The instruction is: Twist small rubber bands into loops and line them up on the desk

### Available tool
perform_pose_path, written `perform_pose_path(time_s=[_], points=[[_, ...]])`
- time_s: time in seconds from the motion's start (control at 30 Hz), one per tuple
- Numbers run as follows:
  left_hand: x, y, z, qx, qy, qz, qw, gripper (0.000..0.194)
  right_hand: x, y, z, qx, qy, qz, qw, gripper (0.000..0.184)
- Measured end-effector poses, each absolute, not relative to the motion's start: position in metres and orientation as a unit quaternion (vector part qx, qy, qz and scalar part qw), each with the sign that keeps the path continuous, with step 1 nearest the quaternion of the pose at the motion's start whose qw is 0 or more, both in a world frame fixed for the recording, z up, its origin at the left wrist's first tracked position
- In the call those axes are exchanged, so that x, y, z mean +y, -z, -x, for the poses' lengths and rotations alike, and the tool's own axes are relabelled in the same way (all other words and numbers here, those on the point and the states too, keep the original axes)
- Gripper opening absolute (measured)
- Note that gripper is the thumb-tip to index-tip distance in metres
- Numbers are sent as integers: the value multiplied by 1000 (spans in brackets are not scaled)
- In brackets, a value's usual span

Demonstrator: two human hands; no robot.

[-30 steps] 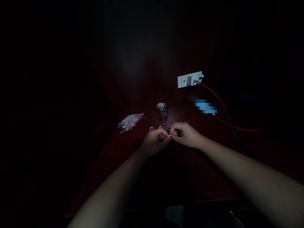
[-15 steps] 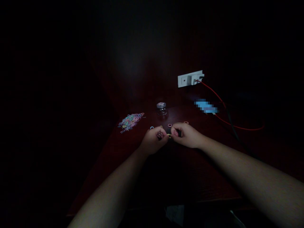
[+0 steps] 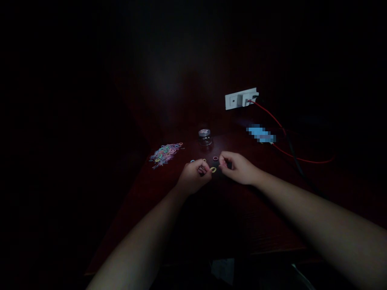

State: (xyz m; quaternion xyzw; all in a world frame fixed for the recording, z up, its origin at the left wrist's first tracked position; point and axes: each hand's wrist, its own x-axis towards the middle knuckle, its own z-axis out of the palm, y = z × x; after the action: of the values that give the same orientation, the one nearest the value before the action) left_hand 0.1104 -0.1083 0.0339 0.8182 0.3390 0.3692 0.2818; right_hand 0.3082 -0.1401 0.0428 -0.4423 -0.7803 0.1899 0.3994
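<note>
Between the thumb and fingertips of my left hand point(image 3: 195, 176) is a small yellow hair tie point(image 3: 213, 170), its loop standing out to the right. My right hand point(image 3: 237, 168) is just right of it, fingers curled in and closed, with a small gap to the loop; nothing shows in its grip. Behind the hands a pink hair tie point(image 3: 215, 158) lies on the dark table. A blue hair tie point(image 3: 192, 161) and another yellow one point(image 3: 204, 160) lie partly hidden behind my left hand.
A heap of many-coloured hair ties point(image 3: 166, 154) lies at the left of the table point(image 3: 145, 209). Farther back stands a small clear lidded jar point(image 3: 204, 137). At the right are a blurred-out blue device point(image 3: 260, 133), a red cable point(image 3: 302, 161) and a white wall socket point(image 3: 240, 98) with a plug.
The yellow hair tie was stretched between both hands; now only my left hand holds it and its loop is relaxed. My right hand has drawn slightly away to the right.
</note>
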Motion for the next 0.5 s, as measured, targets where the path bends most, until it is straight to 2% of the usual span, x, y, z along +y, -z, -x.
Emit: perform_pose_path(time_s=[0.13,0.3,0.5], points=[[-106,-32,-110,351,-373,-811,282,11,-137,-43,-312,-757,-185,457,429,10],[-107,-32,-111,344,-363,-813,298,12,-136,-40,-312,-763,-192,453,419,2],[-109,-34,-113,339,-350,-815,314,13,-138,-40,-309,-782,-220,430,393,14]])
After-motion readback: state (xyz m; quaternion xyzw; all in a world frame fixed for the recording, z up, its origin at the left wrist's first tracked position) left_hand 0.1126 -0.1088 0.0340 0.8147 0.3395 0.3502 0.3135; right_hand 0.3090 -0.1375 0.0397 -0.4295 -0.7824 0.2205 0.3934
